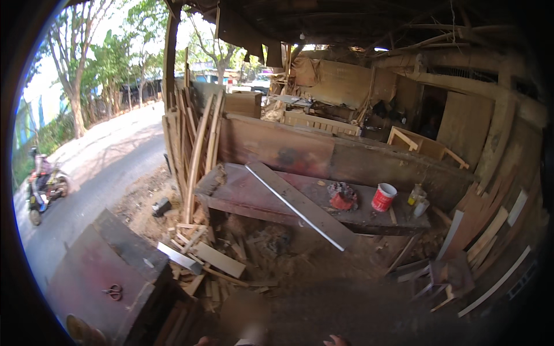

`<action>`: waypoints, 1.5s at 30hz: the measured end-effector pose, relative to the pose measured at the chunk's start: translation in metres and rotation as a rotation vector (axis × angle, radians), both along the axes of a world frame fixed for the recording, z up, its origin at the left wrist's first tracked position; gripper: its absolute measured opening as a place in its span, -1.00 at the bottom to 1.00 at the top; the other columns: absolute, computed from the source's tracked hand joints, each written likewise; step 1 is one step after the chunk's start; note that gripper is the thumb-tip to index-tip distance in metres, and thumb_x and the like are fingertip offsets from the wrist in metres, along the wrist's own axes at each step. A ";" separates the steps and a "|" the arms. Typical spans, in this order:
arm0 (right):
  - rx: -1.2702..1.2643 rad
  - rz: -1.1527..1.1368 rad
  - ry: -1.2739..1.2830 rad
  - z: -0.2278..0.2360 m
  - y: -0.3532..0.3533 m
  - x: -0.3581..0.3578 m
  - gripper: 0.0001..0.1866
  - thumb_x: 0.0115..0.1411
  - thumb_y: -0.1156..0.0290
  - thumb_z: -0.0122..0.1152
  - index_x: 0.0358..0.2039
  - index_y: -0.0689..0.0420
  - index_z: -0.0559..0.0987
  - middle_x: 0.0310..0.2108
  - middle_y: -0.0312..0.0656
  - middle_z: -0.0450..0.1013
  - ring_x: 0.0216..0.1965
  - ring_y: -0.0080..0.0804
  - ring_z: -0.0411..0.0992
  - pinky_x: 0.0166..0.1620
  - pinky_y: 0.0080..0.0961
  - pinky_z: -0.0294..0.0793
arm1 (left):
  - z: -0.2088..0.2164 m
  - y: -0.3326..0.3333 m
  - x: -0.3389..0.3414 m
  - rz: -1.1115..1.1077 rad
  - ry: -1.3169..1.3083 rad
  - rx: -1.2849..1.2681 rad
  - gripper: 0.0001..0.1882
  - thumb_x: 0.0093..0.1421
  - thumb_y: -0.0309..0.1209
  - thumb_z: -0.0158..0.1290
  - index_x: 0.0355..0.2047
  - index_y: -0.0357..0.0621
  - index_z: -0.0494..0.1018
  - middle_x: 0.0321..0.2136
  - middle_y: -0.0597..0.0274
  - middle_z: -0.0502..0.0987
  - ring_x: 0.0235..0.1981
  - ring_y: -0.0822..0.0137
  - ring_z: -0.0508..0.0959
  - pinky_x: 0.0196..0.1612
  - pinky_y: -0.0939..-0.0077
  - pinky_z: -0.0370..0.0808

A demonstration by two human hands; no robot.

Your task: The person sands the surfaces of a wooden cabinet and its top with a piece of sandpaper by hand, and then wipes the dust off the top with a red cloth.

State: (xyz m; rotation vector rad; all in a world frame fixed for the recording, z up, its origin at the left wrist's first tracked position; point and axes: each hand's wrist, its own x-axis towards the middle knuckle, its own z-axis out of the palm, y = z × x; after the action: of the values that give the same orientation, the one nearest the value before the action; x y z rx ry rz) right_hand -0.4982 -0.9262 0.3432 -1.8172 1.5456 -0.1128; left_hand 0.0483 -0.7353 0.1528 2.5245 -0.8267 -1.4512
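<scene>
At the bottom edge only slivers of my hands show. My left hand point(205, 341) is mostly cut off, so its fingers are hidden. A little of my right hand point(336, 341) is visible, its fingertips slightly apart and nothing seen in them. Between the two hands is a pale, blurred shape point(249, 333) that I cannot make out. Beyond them stands a worn workbench point(242, 202). A long board point(300, 202) with a white edge lies across it, overhanging the front. Also on the bench are a red and white tub point(384, 197), a crumpled red and grey bundle point(343, 196) and small bottles point(418, 199).
At the near left, scissors point(113, 292) lie on a dark tabletop point(75, 271). Wood offcuts point(219, 259) litter the ground beside it. Upright planks point(199, 144) lean by a post. A small stool point(453, 275) and boards stand right. A motorbike rider point(43, 179) is on the road.
</scene>
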 end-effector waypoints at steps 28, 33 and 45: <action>0.064 -0.779 0.014 0.060 -0.451 -0.146 -0.30 0.36 -0.12 0.16 0.27 0.19 0.46 0.27 0.11 0.39 0.27 0.01 0.39 0.29 -0.04 0.40 | 0.109 -1.210 -0.332 -0.093 -0.173 -0.513 -0.01 0.19 0.14 0.21 0.47 -0.09 0.12 0.25 -0.04 0.50 0.37 -0.10 0.36 0.42 -0.02 0.23; 0.039 -0.870 -0.053 0.069 -0.453 -0.185 -0.30 0.37 -0.13 0.14 0.27 0.18 0.45 0.26 0.09 0.38 0.27 0.00 0.39 0.30 -0.02 0.39 | 0.172 -1.215 -0.395 -0.199 -0.054 -0.926 -0.59 0.31 0.01 0.06 -0.18 -0.06 0.62 -0.15 -0.02 0.69 -0.06 0.07 0.67 -0.02 0.14 0.55; -0.264 -1.146 -0.631 0.137 -0.314 -0.282 -0.29 0.39 -0.16 0.10 0.28 0.18 0.43 0.26 0.04 0.38 0.27 -0.02 0.38 0.30 0.02 0.37 | 0.576 -0.883 -0.572 -0.619 0.886 -1.409 -0.65 0.51 -0.30 0.01 -0.43 -0.21 0.45 -0.58 0.33 0.47 -0.51 0.53 0.45 -0.42 0.48 0.45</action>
State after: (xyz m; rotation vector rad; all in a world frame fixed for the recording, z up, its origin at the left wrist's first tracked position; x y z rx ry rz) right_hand -0.7797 -1.2403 0.4804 -0.6931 1.9011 -1.3191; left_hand -0.5238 -1.6178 0.7287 0.5525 -1.6023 -1.1295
